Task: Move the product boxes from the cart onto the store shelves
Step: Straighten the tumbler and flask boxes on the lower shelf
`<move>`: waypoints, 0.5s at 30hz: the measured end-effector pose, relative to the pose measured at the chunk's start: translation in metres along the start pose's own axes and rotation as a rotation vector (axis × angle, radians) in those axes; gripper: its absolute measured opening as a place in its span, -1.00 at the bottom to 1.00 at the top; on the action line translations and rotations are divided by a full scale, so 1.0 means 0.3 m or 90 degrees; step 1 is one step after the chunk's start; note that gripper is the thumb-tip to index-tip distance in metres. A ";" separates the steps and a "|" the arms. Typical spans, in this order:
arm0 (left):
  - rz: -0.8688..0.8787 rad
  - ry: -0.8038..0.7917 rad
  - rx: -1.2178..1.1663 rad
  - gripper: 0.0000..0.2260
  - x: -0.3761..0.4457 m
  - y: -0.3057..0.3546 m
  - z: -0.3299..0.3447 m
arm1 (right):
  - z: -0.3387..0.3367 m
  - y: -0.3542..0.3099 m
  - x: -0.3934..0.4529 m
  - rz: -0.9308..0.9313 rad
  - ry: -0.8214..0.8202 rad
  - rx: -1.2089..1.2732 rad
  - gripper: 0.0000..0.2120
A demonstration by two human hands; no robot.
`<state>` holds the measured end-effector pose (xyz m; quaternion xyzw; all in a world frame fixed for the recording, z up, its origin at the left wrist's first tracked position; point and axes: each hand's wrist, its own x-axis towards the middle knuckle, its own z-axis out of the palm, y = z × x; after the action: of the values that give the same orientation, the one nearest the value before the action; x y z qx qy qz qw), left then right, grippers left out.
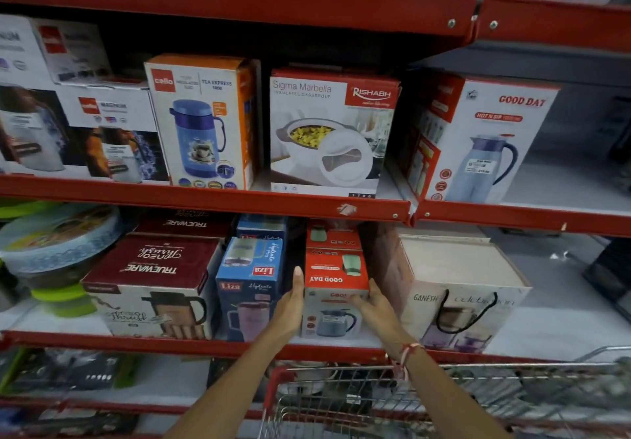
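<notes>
Head view: with the Good Day box (336,278) standing on the lower shelf (102,338) between the Liza box (249,288) and Ganesh box (457,288), your left hand (290,305) and right hand (374,305) flank it flat-fingered, an unclasped grip, so press evenly to keep it square.

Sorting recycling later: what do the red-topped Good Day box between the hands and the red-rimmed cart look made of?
Red-topped Good Day box: seemingly printed cardboard, slightly glossy, crisp folded edges. Red-rimmed cart: likely metal wire, shiny grey grid.
</notes>
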<state>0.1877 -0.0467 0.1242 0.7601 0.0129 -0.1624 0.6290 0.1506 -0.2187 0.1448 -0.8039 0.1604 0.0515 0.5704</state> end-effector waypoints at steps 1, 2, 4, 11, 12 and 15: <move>-0.002 0.003 -0.001 -0.33 0.008 -0.011 -0.004 | -0.006 0.007 -0.002 -0.006 -0.008 0.004 -0.48; -0.006 0.000 -0.010 -0.38 0.010 -0.023 -0.007 | -0.012 0.015 -0.003 -0.010 -0.018 0.007 -0.46; -0.012 -0.004 -0.029 -0.48 0.005 -0.046 -0.016 | -0.022 0.020 -0.021 -0.021 -0.041 0.004 -0.43; 0.025 0.008 -0.004 -0.56 -0.010 -0.088 -0.010 | -0.034 0.020 -0.076 -0.040 -0.051 -0.073 -0.38; 0.021 0.004 0.003 -0.56 -0.022 -0.078 -0.007 | -0.038 0.017 -0.080 -0.043 -0.062 -0.085 -0.40; 0.023 0.003 0.030 -0.42 -0.069 -0.021 -0.011 | -0.053 -0.002 -0.081 -0.048 -0.103 -0.144 -0.39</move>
<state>0.1675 -0.0382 0.1241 0.7752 -0.0032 -0.1492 0.6138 0.1262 -0.2284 0.1573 -0.8619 0.0765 0.1121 0.4886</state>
